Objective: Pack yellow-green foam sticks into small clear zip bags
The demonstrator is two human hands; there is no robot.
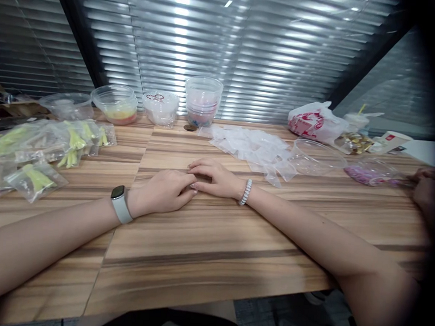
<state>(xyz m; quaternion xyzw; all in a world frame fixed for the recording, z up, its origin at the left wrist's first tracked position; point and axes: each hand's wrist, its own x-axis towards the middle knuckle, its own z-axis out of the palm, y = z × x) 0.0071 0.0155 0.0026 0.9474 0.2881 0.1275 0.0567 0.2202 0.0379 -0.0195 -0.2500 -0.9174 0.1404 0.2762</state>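
Note:
My left hand (167, 190) rests on the wooden table (205, 246), a watch with a pale strap (121, 206) round its wrist. Against its fingertips lies my right hand (216, 178), which wears a grey coil band (245, 192). Both hands have loosely extended fingers, and I see nothing held in either. Beyond the right hand is a spread pile of small clear plastic bags (250, 148). To the left of my left hand, filled clear bags with yellow-green strips (37, 177) lie in a heap.
Along the back stand a tub with yellow and red contents (115, 111), a tub of clear plastic (161, 109) and stacked tubs (202, 103). On the right are a white-and-red carrier bag (316, 122), a clear tub lying there (317, 158), purple items (366, 174) and another person's hand (427, 188).

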